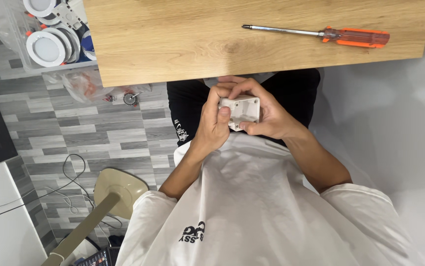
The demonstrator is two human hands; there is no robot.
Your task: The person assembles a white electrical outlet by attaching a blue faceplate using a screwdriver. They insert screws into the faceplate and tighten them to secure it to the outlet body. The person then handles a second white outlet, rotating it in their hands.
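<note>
Below the table edge [173, 74], left hand [212, 125] and right hand [266, 113] both grip a white plastic box [244, 109]

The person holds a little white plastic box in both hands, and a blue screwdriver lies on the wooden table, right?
Not quite: in the head view the screwdriver has an orange handle, not blue. It does lie on the wooden table, and both hands, left and right, hold the white plastic box.
</note>
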